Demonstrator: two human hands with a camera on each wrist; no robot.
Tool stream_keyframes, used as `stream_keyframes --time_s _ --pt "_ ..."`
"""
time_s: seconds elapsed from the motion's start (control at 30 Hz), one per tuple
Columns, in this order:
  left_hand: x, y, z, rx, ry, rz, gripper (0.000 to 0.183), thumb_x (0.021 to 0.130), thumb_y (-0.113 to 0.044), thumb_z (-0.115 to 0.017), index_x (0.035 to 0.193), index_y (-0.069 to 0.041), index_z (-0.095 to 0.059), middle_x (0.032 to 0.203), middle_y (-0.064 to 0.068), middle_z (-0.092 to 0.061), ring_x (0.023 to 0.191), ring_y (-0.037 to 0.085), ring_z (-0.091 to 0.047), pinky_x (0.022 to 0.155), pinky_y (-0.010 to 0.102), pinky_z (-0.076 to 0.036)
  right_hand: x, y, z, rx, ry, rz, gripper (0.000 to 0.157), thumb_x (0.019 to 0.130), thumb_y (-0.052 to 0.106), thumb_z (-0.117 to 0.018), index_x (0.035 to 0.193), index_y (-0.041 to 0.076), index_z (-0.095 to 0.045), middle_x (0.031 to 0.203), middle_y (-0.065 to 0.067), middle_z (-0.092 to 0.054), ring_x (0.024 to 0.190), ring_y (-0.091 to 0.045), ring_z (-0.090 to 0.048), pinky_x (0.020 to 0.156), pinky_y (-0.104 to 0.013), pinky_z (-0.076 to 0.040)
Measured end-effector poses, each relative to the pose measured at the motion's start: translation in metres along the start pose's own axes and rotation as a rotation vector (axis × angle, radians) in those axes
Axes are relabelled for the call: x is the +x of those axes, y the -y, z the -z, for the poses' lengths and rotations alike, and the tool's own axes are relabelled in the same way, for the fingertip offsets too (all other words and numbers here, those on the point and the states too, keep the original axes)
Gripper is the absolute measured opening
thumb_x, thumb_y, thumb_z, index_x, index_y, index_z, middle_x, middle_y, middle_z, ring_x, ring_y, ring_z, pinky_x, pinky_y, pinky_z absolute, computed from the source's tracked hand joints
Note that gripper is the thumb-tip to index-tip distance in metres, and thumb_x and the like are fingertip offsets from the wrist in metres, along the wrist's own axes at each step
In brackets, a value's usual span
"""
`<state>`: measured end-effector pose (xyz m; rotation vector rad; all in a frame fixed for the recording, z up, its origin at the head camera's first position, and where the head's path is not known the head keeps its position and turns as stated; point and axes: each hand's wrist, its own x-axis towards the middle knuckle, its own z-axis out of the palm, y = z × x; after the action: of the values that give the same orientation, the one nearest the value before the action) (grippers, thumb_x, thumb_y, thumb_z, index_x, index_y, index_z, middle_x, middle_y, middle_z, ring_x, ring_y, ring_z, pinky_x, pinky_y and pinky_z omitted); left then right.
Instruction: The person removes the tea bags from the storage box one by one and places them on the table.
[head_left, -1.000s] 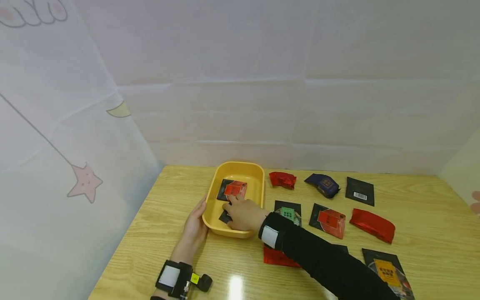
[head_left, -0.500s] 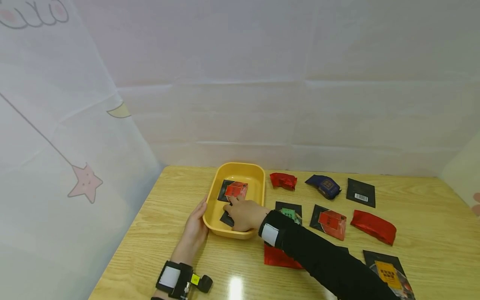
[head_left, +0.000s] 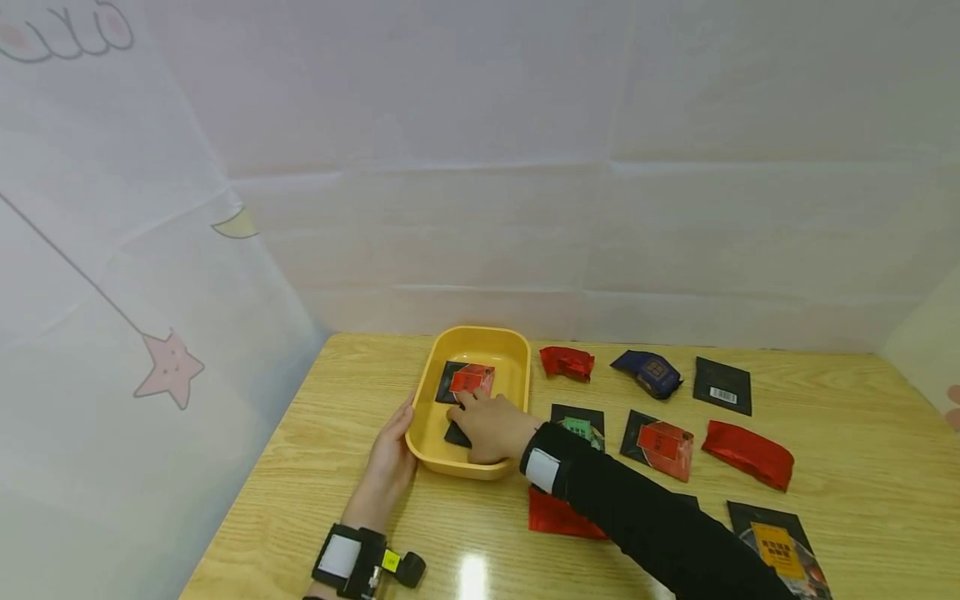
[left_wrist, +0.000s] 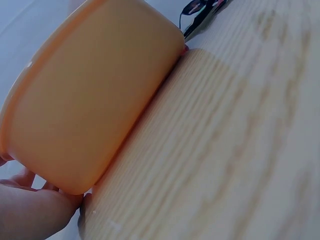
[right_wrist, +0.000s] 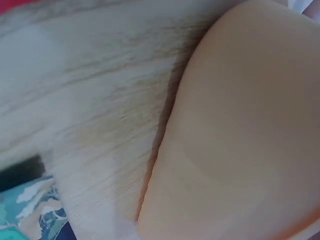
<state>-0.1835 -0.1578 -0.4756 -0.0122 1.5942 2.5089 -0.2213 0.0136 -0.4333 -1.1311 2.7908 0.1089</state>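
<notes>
A yellow plastic tray sits on the wooden table at the left. My left hand lies along its outer left wall, fingers extended against the side. In the left wrist view, the left hand touches the wall of the tray at one corner. My right hand reaches over the right rim, fingers bent over a small black packet on the tray floor, which it partly hides. Beyond those fingers lies a flat black-and-red packet in the tray. The right wrist view shows mostly the outer wall of the tray.
Right of the tray lie red wrapped packets, a dark blue packet, and flat black packets with a barcode, green label, red label and orange label. The right sleeve covers part of another red packet.
The black packet under my right hand has shifted slightly rightward, and the thumb has drawn in towards the palm. My left hand and the tray have stayed in place.
</notes>
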Motion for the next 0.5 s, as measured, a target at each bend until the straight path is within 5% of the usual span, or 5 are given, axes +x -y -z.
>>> stream_keyframes --time_s 0.5 --pt "0.001 0.001 0.001 -0.012 -0.016 0.007 0.053 0.104 -0.023 -0.024 0.152 -0.006 -0.009 0.162 0.01 -0.004 0.145 0.022 -0.008 0.123 0.042 -0.004 -0.013 -0.009 0.023 0.007 0.032 0.034 0.066 0.076 0.027 -0.065 0.138 0.016 -0.045 0.142 -0.01 -0.044 0.124 -0.029 -0.043 0.093 -0.051 -0.052"
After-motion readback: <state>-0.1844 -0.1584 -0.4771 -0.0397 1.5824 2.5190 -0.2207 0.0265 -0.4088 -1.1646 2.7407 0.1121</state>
